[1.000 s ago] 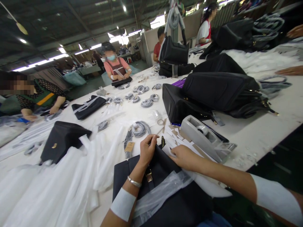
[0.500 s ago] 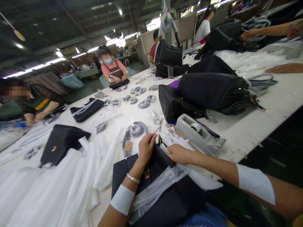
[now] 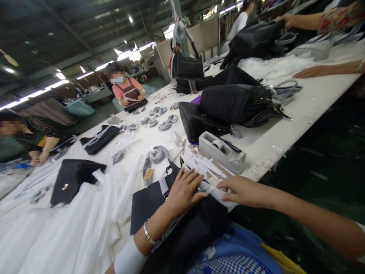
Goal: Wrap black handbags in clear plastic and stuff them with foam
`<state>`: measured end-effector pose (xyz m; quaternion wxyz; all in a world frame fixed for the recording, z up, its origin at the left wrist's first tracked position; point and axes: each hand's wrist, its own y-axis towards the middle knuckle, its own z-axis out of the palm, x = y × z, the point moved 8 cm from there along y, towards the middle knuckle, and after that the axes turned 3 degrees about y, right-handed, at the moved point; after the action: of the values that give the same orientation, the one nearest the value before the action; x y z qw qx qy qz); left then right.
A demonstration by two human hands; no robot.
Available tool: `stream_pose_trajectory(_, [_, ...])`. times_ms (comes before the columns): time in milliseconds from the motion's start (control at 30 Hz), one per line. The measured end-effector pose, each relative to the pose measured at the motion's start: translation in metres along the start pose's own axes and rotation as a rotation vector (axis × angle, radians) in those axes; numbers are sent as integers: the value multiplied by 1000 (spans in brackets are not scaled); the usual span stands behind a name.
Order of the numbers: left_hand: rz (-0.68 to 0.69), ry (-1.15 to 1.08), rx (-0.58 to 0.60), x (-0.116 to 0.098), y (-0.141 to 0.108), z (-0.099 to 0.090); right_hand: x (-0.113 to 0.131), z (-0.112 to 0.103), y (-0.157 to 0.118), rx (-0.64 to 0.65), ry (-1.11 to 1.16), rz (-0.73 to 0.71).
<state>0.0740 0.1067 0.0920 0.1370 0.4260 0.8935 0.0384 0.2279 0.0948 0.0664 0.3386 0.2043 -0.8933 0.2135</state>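
Black bag (image 3: 203,217) lies beneath left hand (image 3: 184,190), fingers apart; at its 3 o'clock, right hand (image 3: 242,190) (can't tell if fingers clamped) touches plastic (image 3: 214,191).

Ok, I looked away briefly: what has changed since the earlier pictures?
The left hand released its pinch on the black bag and now lies spread over it. The right hand moved rightward to the translucent film; its grip is unclear. The tape dispenser stayed put.

A handbag factory workshop: a long white worktable (image 3: 313,99) holds black handbags (image 3: 225,104), coiled, wrapped straps (image 3: 164,125) and a tape dispenser (image 3: 207,141); an aproned co-worker (image 3: 132,93) works alongside, beneath strip lights (image 3: 28,97).
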Motion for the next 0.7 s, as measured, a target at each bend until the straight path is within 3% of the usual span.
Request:
stream_pose_trajectory(133, [-5,-51,-123,6,-1,6,5,6,12,10,-3,-69])
stream_pose_trajectory(333, [-69,-176,-301,27,-6,1,10,16,22,-192,423,-227])
stream_pose_trajectory(533, [-101,-197,-369,36,-11,-1,4,47,25,-287,966,-158])
stream_pose_trajectory(633, [-118,-178,-418,37,-14,-3,5,52,26,-277,1063,-112])
stream_pose_trajectory(700, [-93,-151,-371,33,-12,1,3,56,25,-220,1014,-78])
